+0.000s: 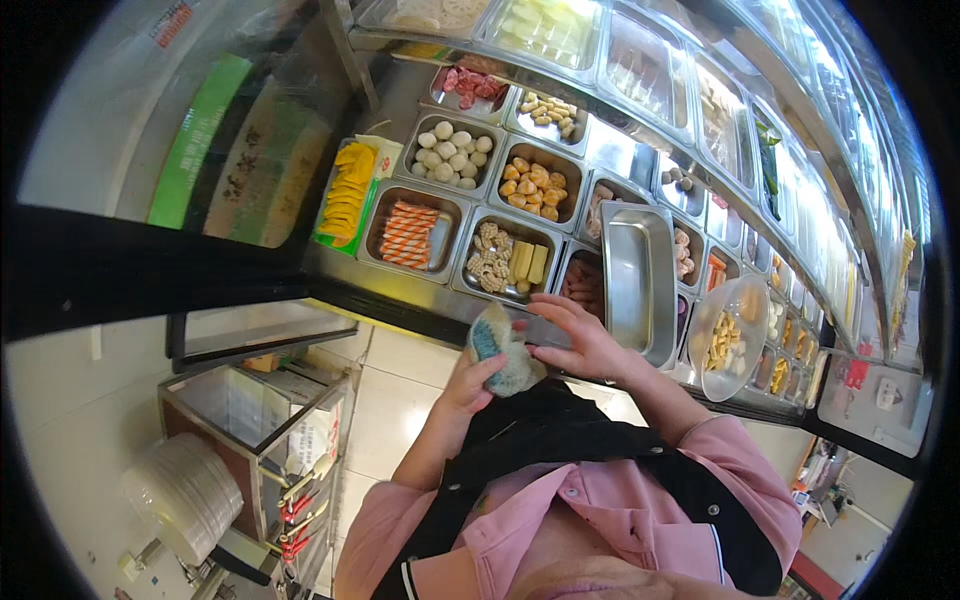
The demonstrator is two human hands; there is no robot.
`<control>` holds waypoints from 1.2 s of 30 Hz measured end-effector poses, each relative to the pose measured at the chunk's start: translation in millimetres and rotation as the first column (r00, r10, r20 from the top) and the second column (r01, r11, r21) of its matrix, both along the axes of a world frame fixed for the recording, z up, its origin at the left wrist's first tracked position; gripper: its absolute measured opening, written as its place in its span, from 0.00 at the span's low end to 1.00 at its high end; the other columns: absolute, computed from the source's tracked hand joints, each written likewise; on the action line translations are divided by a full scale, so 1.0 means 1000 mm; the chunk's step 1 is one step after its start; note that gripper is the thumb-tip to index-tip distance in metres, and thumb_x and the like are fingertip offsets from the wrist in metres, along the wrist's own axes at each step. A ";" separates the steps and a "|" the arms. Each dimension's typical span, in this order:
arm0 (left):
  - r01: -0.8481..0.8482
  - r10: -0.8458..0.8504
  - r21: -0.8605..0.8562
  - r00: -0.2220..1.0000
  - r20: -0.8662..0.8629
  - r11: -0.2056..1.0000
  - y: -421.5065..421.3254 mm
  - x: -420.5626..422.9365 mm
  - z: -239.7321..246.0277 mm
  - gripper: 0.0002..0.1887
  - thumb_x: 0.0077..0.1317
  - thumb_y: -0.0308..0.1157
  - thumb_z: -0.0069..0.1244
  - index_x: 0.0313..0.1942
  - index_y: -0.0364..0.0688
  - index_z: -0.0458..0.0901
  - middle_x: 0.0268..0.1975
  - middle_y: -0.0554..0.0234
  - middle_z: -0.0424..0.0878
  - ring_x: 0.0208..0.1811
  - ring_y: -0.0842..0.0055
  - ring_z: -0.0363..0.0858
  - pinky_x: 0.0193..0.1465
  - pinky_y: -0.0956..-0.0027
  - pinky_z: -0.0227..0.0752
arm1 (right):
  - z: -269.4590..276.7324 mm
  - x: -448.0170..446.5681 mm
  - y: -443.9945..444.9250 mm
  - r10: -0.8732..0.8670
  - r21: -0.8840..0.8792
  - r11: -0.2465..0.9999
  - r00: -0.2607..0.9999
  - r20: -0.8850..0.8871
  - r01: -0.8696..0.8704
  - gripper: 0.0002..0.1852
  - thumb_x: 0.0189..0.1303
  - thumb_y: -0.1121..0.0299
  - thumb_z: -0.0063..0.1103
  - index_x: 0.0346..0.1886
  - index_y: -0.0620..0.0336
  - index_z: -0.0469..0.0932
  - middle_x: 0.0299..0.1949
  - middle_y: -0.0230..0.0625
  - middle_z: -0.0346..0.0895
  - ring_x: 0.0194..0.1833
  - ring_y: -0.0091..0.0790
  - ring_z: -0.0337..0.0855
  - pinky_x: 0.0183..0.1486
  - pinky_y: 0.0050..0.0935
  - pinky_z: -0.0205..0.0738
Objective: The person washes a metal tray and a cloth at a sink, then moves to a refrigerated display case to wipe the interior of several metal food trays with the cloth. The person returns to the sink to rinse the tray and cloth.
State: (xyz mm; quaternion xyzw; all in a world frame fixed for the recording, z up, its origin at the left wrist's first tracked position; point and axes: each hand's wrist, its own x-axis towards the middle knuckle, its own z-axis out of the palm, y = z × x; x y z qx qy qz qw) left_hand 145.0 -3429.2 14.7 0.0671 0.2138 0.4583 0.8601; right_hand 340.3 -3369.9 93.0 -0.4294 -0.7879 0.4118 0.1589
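Note:
My left hand point(469, 384) grips a small crumpled translucent bag point(506, 352) with blue-green and pale patches; whether they are print or contents I cannot tell. Beside it my right hand point(589, 341) has its fingers apart, the tips close to the bag's right side; contact there is unclear. Just beyond the hands, a steel pan point(551, 268) holds scored pale pieces point(491, 257) and yellow blocks point(528, 262). Partly under my right hand lies a pan of pinkish sausages point(583, 285). An empty steel pan point(639, 289) rests on top of the pans to the right.
Nearby pans hold orange-striped sticks point(409, 232), white balls point(450, 154) and orange-white balls point(534, 187). A clear plastic bowl point(731, 337) rests over pans at right. Above runs a shelf of clear tubs point(544, 34). An open cabinet door point(262, 330) juts out left; stacked lids point(184, 499) stand below.

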 end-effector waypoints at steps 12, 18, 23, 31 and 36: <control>0.400 -0.413 0.130 0.905 0.100 0.907 -0.019 0.144 0.051 0.23 0.64 0.36 0.43 0.58 0.42 0.60 0.54 0.59 0.68 0.56 0.71 0.68 0.58 0.61 0.63 | 0.024 0.101 -0.107 -0.344 0.279 0.889 0.932 -0.116 0.363 0.26 0.44 0.71 0.63 0.50 0.59 0.69 0.52 0.49 0.67 0.52 0.49 0.70 0.52 0.38 0.66; 0.826 -0.583 0.207 0.526 -0.620 0.525 0.007 0.138 0.090 0.30 0.59 0.33 0.50 0.62 0.46 0.60 0.58 0.60 0.67 0.51 0.75 0.72 0.47 0.72 0.71 | 0.014 0.147 -0.141 -0.867 -0.833 0.497 0.176 -0.466 0.244 0.19 0.50 0.72 0.53 0.48 0.65 0.70 0.41 0.40 0.76 0.39 0.34 0.78 0.43 0.32 0.73; 0.621 0.111 0.295 0.317 -0.942 0.727 0.102 0.065 0.038 0.17 0.56 0.34 0.54 0.46 0.37 0.77 0.42 0.59 0.80 0.42 0.79 0.77 0.47 0.76 0.70 | 0.009 0.188 -0.154 -0.941 -0.923 0.337 0.065 -0.331 0.187 0.27 0.46 0.61 0.51 0.51 0.66 0.67 0.39 0.45 0.75 0.35 0.41 0.78 0.41 0.37 0.74; 0.458 0.584 0.385 -0.457 -0.671 0.801 0.304 -0.088 -0.009 0.12 0.55 0.37 0.50 0.35 0.40 0.81 0.33 0.54 0.82 0.37 0.62 0.79 0.40 0.62 0.72 | 0.009 0.152 -0.148 -0.937 -0.900 0.254 -0.141 -0.319 0.354 0.27 0.47 0.62 0.52 0.51 0.67 0.67 0.36 0.45 0.76 0.31 0.41 0.79 0.32 0.35 0.78; 0.645 0.559 0.084 -0.581 -0.591 0.759 0.387 -0.121 -0.036 0.10 0.55 0.34 0.49 0.36 0.41 0.81 0.37 0.53 0.79 0.41 0.60 0.77 0.40 0.57 0.72 | 0.007 0.105 -0.143 -0.936 -0.934 0.184 -0.235 -0.262 0.306 0.27 0.45 0.60 0.54 0.49 0.66 0.67 0.34 0.44 0.76 0.31 0.39 0.78 0.29 0.34 0.76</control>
